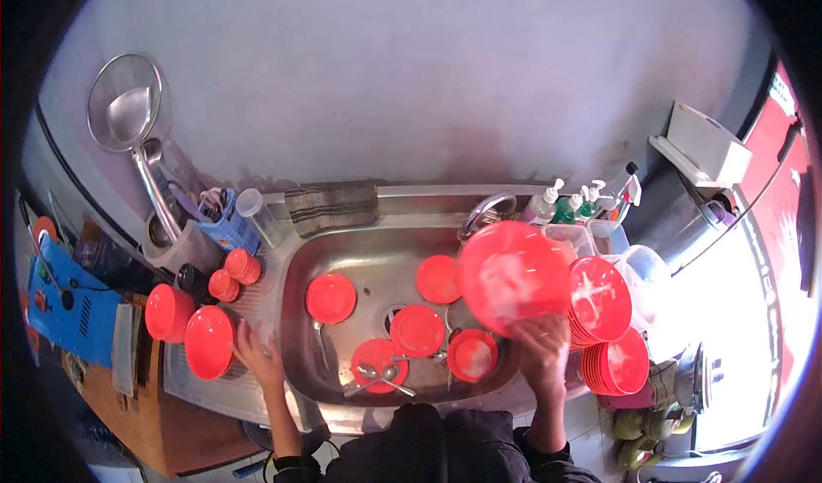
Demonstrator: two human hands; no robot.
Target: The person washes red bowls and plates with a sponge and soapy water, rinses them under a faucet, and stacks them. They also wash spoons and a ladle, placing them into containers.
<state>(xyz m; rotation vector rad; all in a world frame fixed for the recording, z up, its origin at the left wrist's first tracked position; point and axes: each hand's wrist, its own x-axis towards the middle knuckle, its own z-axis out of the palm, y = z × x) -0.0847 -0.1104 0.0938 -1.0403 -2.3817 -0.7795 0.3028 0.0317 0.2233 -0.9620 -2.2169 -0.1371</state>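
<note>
My right hand (544, 346) grips the lower edge of a large red bowl (512, 273), raised over the right end of the sink and slightly blurred, with whitish streaks on its surface. On the left drainboard, my left hand (257, 359) has its fingers spread, fingertips right beside a tilted red bowl (210, 342). Inside the steel sink (295, 269) lie several small red dishes, such as the round one at the left (331, 298). Metal spoons (390, 373) rest across a red dish at the sink's front.
Stacked red bowls with foam (599, 299) stand right of the sink; another stack (625, 363) sits in front. Pump bottles (544, 205) line the back by the faucet (488, 209). At left are red cups (242, 266), a blue basket (221, 226) and a strainer (124, 102).
</note>
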